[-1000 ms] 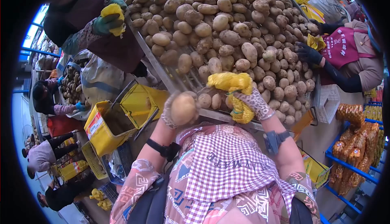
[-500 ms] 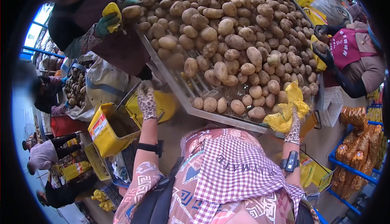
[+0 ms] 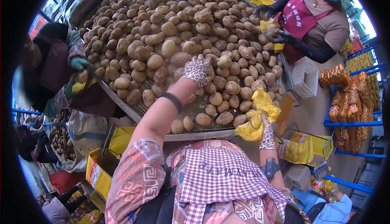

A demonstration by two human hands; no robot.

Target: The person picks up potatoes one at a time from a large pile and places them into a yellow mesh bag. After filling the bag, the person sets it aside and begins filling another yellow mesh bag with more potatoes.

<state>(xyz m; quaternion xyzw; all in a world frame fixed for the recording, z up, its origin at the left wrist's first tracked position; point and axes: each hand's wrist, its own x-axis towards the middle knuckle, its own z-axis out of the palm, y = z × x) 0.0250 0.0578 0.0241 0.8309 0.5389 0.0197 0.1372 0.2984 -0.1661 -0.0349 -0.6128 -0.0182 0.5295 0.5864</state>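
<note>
My left hand (image 3: 198,70), in a leopard-print glove, reaches out over the pile on the sorting table. Its fingers are spread on top of the potatoes (image 3: 168,49), which are brown and dusty. At the table's near right edge, my right hand (image 3: 266,133), in a matching glove, grips a yellow mesh bag (image 3: 264,102). The bag is bunched up around that hand and lies over the metal rim (image 3: 199,135) of the table. Part of my right hand's fingers is hidden by the mesh.
Two people work at the table: one sleeve and glove (image 3: 79,65) at left, a person in a maroon apron (image 3: 298,14) at right. Yellow baskets (image 3: 99,171) stand lower left. A white crate (image 3: 304,77) and a blue rack with filled orange mesh bags (image 3: 347,106) are at right.
My left hand has moved from beside the yellow baskets onto the potatoes. The view has turned and shifted to the right. My right hand still holds the mesh bag.
</note>
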